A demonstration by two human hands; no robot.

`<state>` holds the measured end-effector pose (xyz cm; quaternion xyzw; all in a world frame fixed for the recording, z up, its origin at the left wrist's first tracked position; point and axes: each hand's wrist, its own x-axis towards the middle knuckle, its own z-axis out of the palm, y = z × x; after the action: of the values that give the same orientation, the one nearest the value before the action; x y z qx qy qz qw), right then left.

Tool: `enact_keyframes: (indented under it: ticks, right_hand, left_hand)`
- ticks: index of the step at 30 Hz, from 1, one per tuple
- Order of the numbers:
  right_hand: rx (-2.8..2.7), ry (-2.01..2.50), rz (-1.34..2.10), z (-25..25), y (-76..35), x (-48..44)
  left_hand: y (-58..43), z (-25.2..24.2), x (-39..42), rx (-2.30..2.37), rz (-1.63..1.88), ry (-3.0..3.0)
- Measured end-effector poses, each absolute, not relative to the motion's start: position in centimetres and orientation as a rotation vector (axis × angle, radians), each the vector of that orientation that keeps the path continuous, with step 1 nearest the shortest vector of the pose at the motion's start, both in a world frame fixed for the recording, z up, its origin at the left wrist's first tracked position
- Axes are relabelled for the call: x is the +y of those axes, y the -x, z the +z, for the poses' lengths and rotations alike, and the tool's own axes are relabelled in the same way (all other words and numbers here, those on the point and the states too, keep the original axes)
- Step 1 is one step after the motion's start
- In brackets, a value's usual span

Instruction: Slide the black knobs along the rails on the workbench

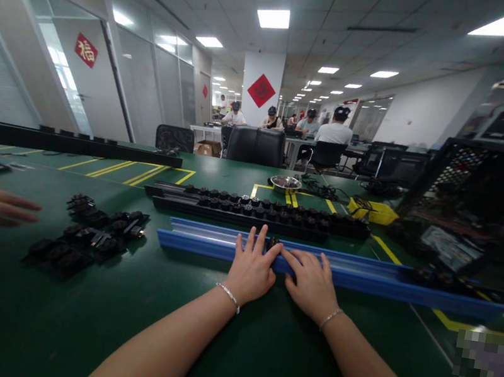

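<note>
Centre frame: left hand (251, 272) spread, right hand (311, 283) loosely bent, index fingers meeting at black part (273, 241) in blue rail (204, 247); whether gripped, cannot tell. Step seems positioning part; next move likely calls for even fingertip pressure.

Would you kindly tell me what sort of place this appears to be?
Probably an open-plan office used for light assembly: the green bench carries a blue rail and loose black parts, while beyond it people sit at tables under ceiling lights.
</note>
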<state>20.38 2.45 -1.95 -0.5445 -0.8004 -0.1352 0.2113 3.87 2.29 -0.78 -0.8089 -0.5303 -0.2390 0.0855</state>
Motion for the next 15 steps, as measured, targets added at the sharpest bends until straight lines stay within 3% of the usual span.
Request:
enact_keyframes:
  ticks: [15]
  right_hand:
    - [-2.199, 1.472, -0.367, -2.0, -20.5, 2.6]
  left_hand:
    - [-4.7, -1.6, 2.5, -1.617, -0.738, 2.354]
